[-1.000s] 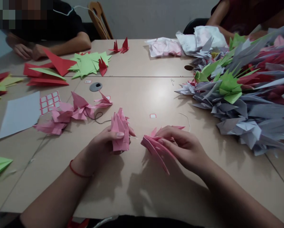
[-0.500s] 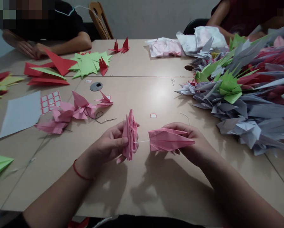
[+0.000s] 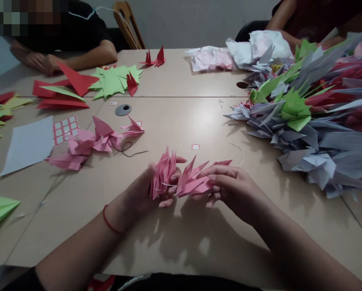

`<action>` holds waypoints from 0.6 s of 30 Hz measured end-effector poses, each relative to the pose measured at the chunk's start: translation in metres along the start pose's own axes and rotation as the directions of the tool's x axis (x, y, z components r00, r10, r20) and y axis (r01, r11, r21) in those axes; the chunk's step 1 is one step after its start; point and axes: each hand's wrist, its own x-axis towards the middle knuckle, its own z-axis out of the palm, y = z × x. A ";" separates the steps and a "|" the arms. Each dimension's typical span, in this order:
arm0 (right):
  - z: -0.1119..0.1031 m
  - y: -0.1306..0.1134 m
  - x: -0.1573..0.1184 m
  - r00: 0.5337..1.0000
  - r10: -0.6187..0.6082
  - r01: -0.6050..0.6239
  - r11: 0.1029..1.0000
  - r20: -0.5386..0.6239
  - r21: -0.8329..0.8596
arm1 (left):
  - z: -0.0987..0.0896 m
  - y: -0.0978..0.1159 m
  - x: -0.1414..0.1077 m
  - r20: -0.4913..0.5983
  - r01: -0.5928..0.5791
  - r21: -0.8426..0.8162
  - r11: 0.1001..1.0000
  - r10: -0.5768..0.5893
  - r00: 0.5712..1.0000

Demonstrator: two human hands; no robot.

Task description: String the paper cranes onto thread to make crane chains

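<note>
Folded pink paper cranes are bunched together in my left hand, whose fingers cup them from behind and below. A second bunch of folded pink paper cranes is held by my right hand, thumb and fingers closed around its right side. White string runs between the two bunches, which are a short gap apart above the table. A thin white thread end curves on the table beyond my right hand. How many cranes each bunch has is hard to tell.
Pink cranes with dark thread lie ahead on the left, near white paper and a label sheet. Grey, green and red folded papers heap at right. Green folded pieces lie farther back. Two people sit opposite.
Both pink bunches have come closer together. The right bunch has turned and fanned out, showing several points, and my right hand has shifted left along it. The left bunch has spread and tilted.
</note>
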 end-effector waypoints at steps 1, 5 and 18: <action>0.000 -0.002 -0.001 0.999 0.015 -0.015 1.000 0.040 0.010 | 0.000 0.000 0.000 -0.016 -0.010 0.030 0.999 0.011 1.000; -0.001 -0.005 -0.005 0.989 0.037 -0.034 0.999 0.143 -0.026 | 0.000 0.001 0.003 -0.132 -0.058 0.117 0.991 0.074 0.988; -0.003 0.008 0.004 0.985 -0.174 0.173 0.975 0.008 -0.139 | 0.005 -0.010 0.012 -0.064 -0.028 0.338 0.941 0.053 0.997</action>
